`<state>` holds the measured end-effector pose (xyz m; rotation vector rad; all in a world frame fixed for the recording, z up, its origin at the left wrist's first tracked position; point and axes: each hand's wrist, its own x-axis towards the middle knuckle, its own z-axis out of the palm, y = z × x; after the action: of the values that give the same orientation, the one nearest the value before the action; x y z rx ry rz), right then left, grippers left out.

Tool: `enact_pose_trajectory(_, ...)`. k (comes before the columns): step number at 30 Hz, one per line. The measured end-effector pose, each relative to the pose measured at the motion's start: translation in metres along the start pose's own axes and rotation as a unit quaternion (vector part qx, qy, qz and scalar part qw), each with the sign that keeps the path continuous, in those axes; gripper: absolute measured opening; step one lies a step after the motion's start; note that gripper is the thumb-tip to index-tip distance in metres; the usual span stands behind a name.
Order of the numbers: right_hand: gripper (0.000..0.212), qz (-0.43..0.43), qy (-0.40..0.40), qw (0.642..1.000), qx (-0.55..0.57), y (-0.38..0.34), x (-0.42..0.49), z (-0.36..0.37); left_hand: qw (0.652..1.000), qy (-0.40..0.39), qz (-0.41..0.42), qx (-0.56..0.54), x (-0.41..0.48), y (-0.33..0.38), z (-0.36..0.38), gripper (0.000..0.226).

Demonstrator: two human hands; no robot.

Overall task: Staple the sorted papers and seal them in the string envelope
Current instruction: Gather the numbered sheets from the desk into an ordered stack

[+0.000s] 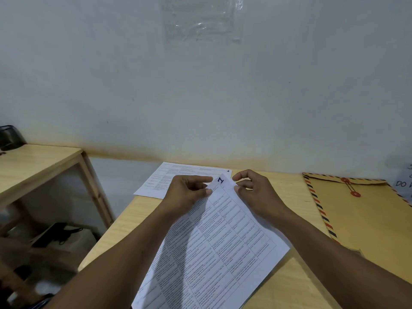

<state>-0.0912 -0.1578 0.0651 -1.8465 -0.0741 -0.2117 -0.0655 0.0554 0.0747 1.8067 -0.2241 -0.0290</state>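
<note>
Pinching both hands [189, 190] [254, 188] on papers [218, 237] marked "1" [220, 180]

Both bare forearms are stretched forward from the lower edge of the view and are drawn together toward the middle. The left hand [189, 190] is seen from the back, with the wrist slightly bent; its thumb and index finger are brought close in a pinch, and the other fingers are curled under. The right hand [252, 188] is held just beside it, also seen from the back, with the fingers curled inward and the fingertips [236, 188] pressed together in a pinch. The two hands are kept near but apart.
</note>
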Motion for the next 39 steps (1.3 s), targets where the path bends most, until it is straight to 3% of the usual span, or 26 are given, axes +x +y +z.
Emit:
enact_pose_trajectory(19, 0.021, -0.023, 0.029, 0.999, 0.037, 0.0035, 0.0036, 0.0091, 1.0, 0.014, -0.002, -0.004, -0.0004, 0.0019, 0.0011, 0.026)
enact_pose_trajectory(39, 0.013, -0.01, 0.039, 0.999, 0.024, -0.0004, 0.0033, 0.0094, 0.999, 0.035, -0.02, -0.002, -0.0017, 0.0014, 0.0011, 0.024)
